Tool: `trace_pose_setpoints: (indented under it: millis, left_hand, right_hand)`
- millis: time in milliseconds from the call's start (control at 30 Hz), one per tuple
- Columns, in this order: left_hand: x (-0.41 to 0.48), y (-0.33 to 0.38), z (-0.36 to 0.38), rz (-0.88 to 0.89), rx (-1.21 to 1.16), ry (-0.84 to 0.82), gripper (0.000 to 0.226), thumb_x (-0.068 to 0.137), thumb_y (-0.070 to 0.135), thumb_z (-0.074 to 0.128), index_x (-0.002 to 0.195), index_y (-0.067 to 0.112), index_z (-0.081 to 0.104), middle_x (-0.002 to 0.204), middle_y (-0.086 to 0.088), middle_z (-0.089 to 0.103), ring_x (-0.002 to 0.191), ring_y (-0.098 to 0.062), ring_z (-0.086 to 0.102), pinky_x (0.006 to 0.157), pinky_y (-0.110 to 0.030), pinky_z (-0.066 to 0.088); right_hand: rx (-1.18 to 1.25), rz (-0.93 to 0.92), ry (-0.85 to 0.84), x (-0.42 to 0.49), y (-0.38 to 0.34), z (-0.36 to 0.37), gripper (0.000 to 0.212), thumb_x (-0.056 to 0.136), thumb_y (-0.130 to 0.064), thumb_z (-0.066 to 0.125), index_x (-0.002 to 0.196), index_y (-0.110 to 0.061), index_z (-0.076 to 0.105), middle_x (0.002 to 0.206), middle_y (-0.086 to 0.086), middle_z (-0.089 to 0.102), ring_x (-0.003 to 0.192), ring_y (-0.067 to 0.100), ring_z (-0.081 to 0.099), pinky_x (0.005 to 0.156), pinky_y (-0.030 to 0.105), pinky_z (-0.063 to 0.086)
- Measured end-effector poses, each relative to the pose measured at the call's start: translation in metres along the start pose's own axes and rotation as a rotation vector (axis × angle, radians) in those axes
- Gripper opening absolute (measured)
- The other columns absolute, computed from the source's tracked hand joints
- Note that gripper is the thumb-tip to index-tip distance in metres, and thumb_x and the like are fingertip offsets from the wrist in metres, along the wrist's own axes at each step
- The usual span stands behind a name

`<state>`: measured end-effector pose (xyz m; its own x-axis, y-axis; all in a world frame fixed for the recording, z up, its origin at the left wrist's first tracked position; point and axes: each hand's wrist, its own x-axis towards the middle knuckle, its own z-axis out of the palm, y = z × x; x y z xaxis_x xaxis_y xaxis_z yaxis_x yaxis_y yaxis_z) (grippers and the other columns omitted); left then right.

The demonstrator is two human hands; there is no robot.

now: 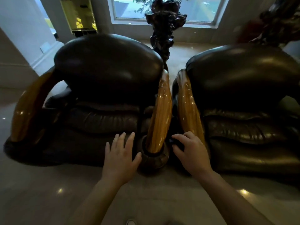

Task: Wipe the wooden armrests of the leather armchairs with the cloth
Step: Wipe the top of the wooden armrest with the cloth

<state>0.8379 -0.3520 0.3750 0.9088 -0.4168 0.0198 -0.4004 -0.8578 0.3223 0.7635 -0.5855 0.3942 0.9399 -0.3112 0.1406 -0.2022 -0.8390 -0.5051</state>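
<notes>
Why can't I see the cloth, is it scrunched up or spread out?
Scrunched up. Only a small dark wad of cloth shows under the right hand's curled fingers.

Window (168,8) sitting at back, foliage showing behind it. Dark carved stand (164,28) standing in front of it. Yellow-lit cabinet (81,17) glowing back left. Glossy floor (40,192) reflecting light spots. White pillar (21,30) standing far left.

A home sitting room: two dark leather armchairs (110,88) with glossy wooden armrests (159,114) stand side by side on a polished floor (32,192), before a large window (168,8).
</notes>
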Motion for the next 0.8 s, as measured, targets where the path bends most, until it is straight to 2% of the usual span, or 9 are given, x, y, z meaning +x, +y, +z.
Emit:
trace_pose_setpoints:
  millis: [233, 367, 500, 667, 800]
  left_hand:
    - [0.075, 0.033, 0.035, 0.081, 0.012, -0.11, 0.072, 0.091, 0.059, 0.036, 0.153, 0.031, 0.01, 0.161, -0.006, 0.016, 0.15, -0.023, 0.005, 0.119, -0.053, 0.012]
    - [0.131, 0.064, 0.068, 0.062, -0.003, -0.146, 0.074, 0.09, 0.06, 0.032, 0.153, 0.032, 0.006, 0.163, -0.005, 0.009, 0.15, -0.022, -0.002, 0.12, -0.053, 0.007]
    - [0.188, 0.086, 0.11, 0.016, -0.027, -0.154, 0.077, 0.085, 0.066, 0.019, 0.153, 0.032, 0.006, 0.163, -0.005, 0.006, 0.15, -0.021, -0.004, 0.12, -0.051, 0.006]
    - [0.247, 0.084, 0.167, -0.032, -0.038, -0.195, 0.073, 0.092, 0.059, 0.039, 0.153, 0.032, 0.009, 0.163, -0.005, 0.006, 0.15, -0.022, -0.003, 0.12, -0.052, 0.007]
    - [0.299, 0.07, 0.219, 0.006, 0.011, -0.202, 0.072, 0.092, 0.057, 0.039, 0.153, 0.031, 0.012, 0.163, -0.006, 0.007, 0.149, -0.022, -0.004, 0.12, -0.053, 0.008]
  right_hand:
    - [-0.003, 0.138, 0.013, 0.042, 0.051, 0.007, 0.038, 0.089, -0.033, 0.064, 0.127, -0.032, 0.061, 0.109, -0.013, 0.055, 0.098, 0.007, 0.054, 0.081, 0.023, 0.049]
    - [0.027, 0.17, 0.001, 0.088, 0.1, 0.013, 0.038, 0.09, -0.034, 0.063, 0.128, -0.032, 0.06, 0.11, -0.013, 0.056, 0.098, 0.006, 0.054, 0.081, 0.021, 0.048]
    - [0.071, 0.214, -0.05, 0.135, 0.158, 0.029, 0.037, 0.09, -0.037, 0.061, 0.127, -0.033, 0.06, 0.11, -0.014, 0.055, 0.097, 0.006, 0.054, 0.08, 0.025, 0.051]
    - [0.157, 0.31, -0.078, 0.176, 0.226, 0.056, 0.036, 0.09, -0.038, 0.062, 0.127, -0.036, 0.06, 0.108, -0.017, 0.052, 0.098, 0.004, 0.055, 0.079, 0.024, 0.052]
    - [0.236, 0.421, 0.002, 0.209, 0.273, 0.089, 0.038, 0.091, -0.033, 0.063, 0.129, -0.031, 0.059, 0.111, -0.013, 0.051, 0.101, 0.005, 0.054, 0.083, 0.026, 0.051]
